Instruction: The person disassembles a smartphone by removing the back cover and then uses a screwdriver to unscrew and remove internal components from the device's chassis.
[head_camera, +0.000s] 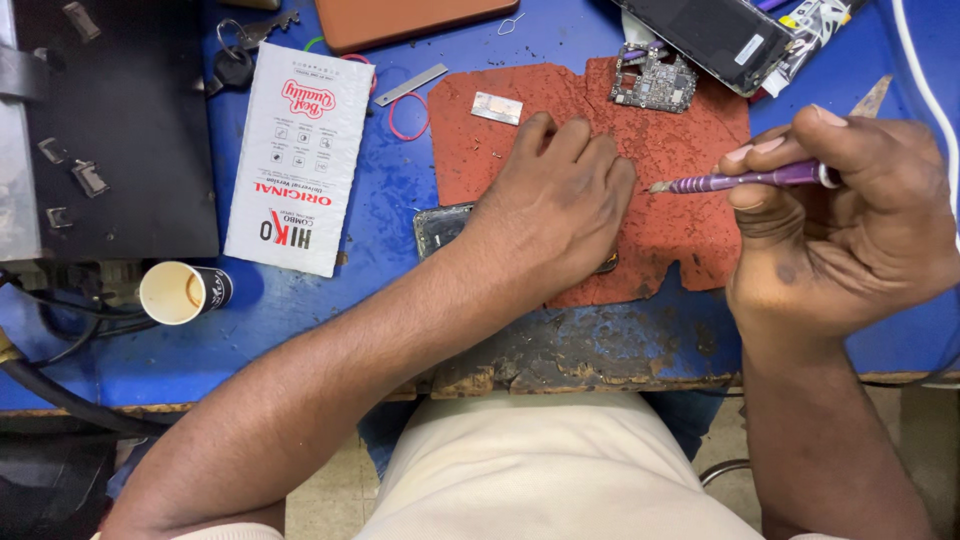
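Observation:
My left hand (555, 195) lies palm down on a dark phone body (440, 228), which rests at the edge of a worn red mat (680, 235); most of the phone is hidden under the hand. My right hand (840, 220) grips a purple screwdriver (745, 180) with its tip pointing left toward my left fingers, just above the mat. A small circuit board (655, 85) and a silver metal shield (497, 108) lie on the mat's far side.
On the blue workbench (300, 320) lie a white flat package (295, 155), a paper cup (180, 292) on its side, keys (240, 50), a red rubber band (405, 118) and a metal strip (410, 85). A black machine (110, 130) stands left; an opened phone (715, 35) at the back.

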